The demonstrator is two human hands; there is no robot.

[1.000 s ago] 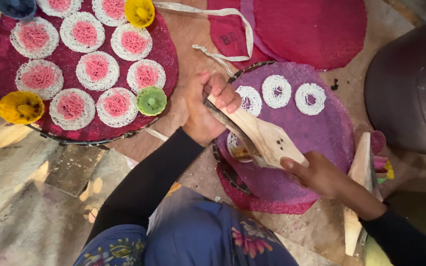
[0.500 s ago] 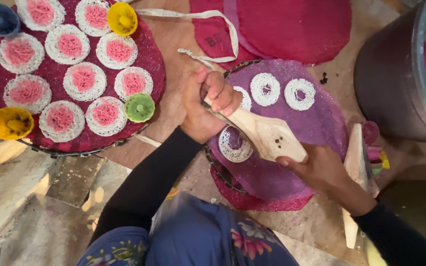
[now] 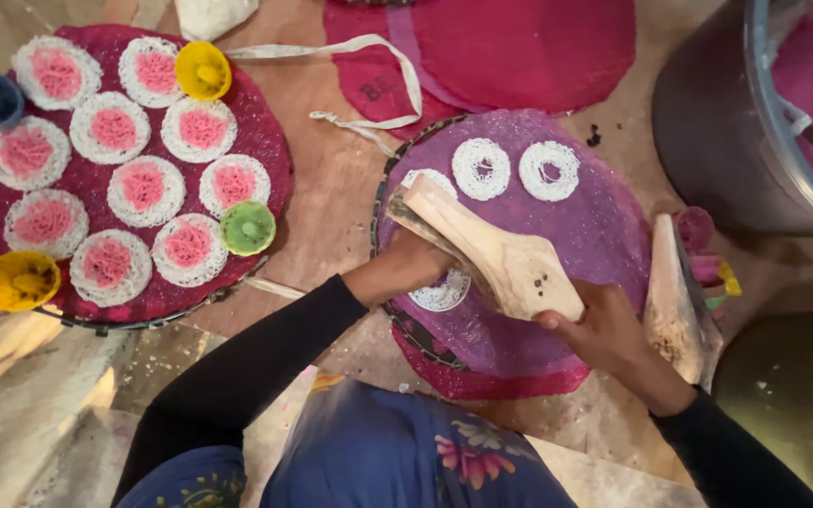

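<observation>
Left hand: the left hand [image 3: 405, 270] reaches in from below, black sleeve to the wrist, its grip wrapped around the upper end of the pale wooden two-handled press [image 3: 493, 252]; the fingers are mostly hidden under the wood.
Right hand: the right hand [image 3: 604, 331] has its grip closed on the lower, wider end of the same press, fingers curled over the edge.
Press: held slanting across the left part of the round purple woven mat [image 3: 604, 235], just above it, not lying flat.
Under the press: a white noodle ring [image 3: 444, 292] lies on the mat, partly covered by the wood and the left hand.
Other rings on the mat: two finished white noodle rings [image 3: 482, 169] lie side by side near the mat's top edge, and part of a third shows beside the press's upper tip.
Mat support: the purple mat rests on a stack of similar red mats [image 3: 491, 381], on the tan floor [image 3: 331, 188].
Left tray: a round dark-red woven mat [image 3: 261, 141] carries many white rings with pink centres [image 3: 143, 188], with yellow, green and blue small plastic cups [image 3: 202, 71] around its edge.
Right side: a second wooden press [image 3: 675, 301] lies just beside the purple mat; a large dark metal pot [image 3: 708, 122] stands at the top right.
Top: another red mat [image 3: 519, 47] with a white cloth strap [image 3: 369, 85] across it.
</observation>
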